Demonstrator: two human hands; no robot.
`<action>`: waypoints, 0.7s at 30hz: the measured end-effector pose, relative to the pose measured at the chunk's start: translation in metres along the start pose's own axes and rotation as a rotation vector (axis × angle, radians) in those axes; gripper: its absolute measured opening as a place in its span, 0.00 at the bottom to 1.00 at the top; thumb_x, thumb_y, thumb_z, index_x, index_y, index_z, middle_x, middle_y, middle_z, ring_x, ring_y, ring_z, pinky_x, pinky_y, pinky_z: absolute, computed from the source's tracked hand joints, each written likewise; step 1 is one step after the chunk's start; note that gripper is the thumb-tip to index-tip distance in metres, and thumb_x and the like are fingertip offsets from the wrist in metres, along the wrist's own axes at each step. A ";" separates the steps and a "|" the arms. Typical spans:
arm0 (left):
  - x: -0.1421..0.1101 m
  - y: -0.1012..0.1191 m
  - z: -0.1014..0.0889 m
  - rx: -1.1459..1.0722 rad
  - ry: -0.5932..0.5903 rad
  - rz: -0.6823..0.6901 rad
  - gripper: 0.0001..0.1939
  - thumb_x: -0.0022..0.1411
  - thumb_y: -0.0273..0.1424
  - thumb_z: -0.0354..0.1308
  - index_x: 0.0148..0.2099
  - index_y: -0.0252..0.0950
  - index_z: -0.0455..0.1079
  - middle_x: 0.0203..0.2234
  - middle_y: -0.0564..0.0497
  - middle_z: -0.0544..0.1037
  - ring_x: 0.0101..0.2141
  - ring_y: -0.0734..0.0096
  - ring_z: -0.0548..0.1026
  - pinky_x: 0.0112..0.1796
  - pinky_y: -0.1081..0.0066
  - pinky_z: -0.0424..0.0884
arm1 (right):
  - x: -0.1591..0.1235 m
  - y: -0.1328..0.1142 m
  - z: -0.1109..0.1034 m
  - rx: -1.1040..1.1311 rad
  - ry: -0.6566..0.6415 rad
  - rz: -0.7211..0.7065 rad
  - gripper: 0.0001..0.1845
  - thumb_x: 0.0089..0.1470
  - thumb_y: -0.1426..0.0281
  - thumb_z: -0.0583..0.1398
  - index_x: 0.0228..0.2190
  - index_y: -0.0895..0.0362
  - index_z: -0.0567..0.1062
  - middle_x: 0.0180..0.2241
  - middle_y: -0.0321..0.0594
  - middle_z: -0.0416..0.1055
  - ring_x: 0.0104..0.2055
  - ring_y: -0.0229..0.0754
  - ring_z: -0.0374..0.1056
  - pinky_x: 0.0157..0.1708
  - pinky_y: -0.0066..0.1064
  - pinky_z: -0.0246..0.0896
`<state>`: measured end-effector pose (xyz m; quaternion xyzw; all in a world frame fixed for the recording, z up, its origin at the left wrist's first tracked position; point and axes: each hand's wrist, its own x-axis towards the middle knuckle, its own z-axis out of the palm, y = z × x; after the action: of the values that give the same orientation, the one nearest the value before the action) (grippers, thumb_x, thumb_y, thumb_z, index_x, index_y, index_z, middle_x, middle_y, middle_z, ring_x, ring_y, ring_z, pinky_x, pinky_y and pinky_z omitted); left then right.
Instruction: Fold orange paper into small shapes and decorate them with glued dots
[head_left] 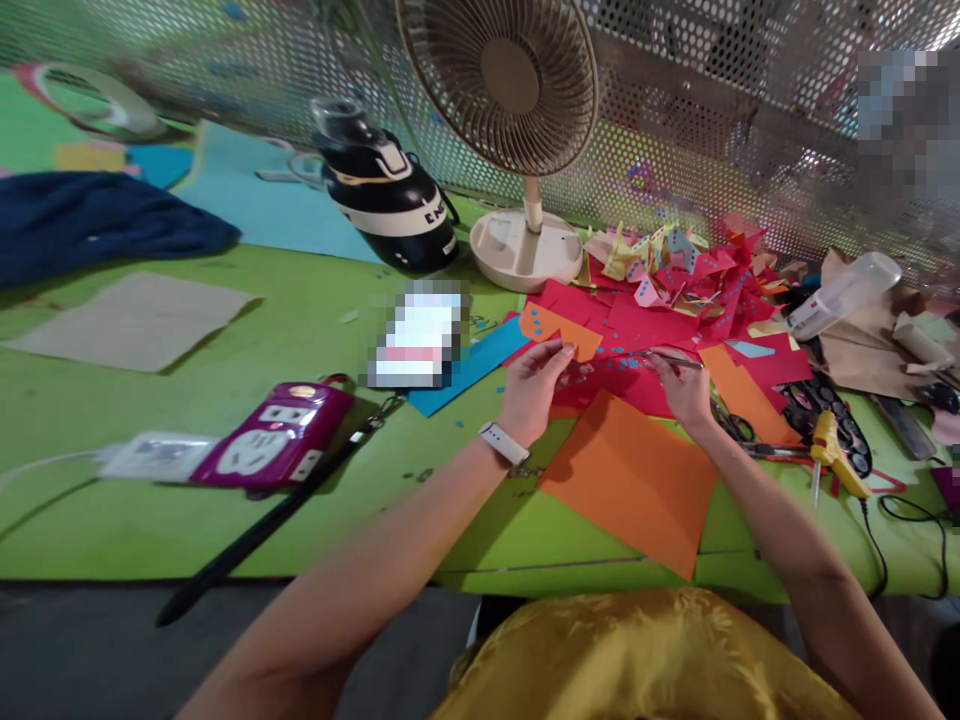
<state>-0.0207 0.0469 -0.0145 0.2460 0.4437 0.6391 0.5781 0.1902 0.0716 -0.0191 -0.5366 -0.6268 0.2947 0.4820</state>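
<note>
My left hand (534, 388), with a white band on the wrist, has thumb and fingertips pinched together over the red paper. What they pinch is too small to make out; an orange paper strip (564, 326) with blue dots lies right behind them. In my right hand (684, 388) is a thin metal tool that looks like tweezers (681, 361), its tip pointing left toward the other hand. Small blue dots (628, 362) are scattered between the hands on the red paper (651, 320). A larger orange sheet (634, 480) lies nearer to me.
Behind the papers stand a fan (526, 250), a black bottle (397, 215) and a heap of folded paper pieces (697, 265). A phone (418, 335) and purple power strip (274, 435) lie left. At right are scissors (739, 425), a yellow glue gun (836, 455) and a clear bottle (847, 293).
</note>
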 end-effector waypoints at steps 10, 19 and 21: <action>-0.001 -0.002 0.000 0.014 0.010 -0.004 0.20 0.41 0.39 0.75 0.35 0.36 0.75 0.27 0.54 0.80 0.24 0.73 0.78 0.30 0.71 0.76 | 0.000 -0.004 -0.007 -0.013 0.023 -0.013 0.17 0.57 0.56 0.60 0.35 0.55 0.81 0.33 0.42 0.81 0.36 0.48 0.79 0.39 0.38 0.72; -0.001 -0.003 -0.001 0.033 0.002 -0.011 0.20 0.41 0.40 0.75 0.34 0.37 0.75 0.27 0.54 0.80 0.25 0.71 0.79 0.31 0.70 0.76 | -0.003 -0.003 -0.001 0.027 -0.016 -0.001 0.14 0.56 0.57 0.62 0.35 0.53 0.80 0.36 0.43 0.81 0.39 0.48 0.78 0.42 0.40 0.73; -0.001 -0.005 -0.001 0.032 0.001 -0.011 0.20 0.41 0.41 0.75 0.34 0.37 0.75 0.27 0.53 0.80 0.25 0.71 0.79 0.31 0.70 0.76 | -0.004 -0.004 0.000 0.003 -0.014 -0.013 0.14 0.55 0.57 0.62 0.35 0.53 0.81 0.37 0.43 0.82 0.40 0.49 0.78 0.44 0.40 0.72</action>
<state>-0.0194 0.0456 -0.0189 0.2523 0.4556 0.6290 0.5772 0.1885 0.0670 -0.0172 -0.5297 -0.6333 0.2961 0.4803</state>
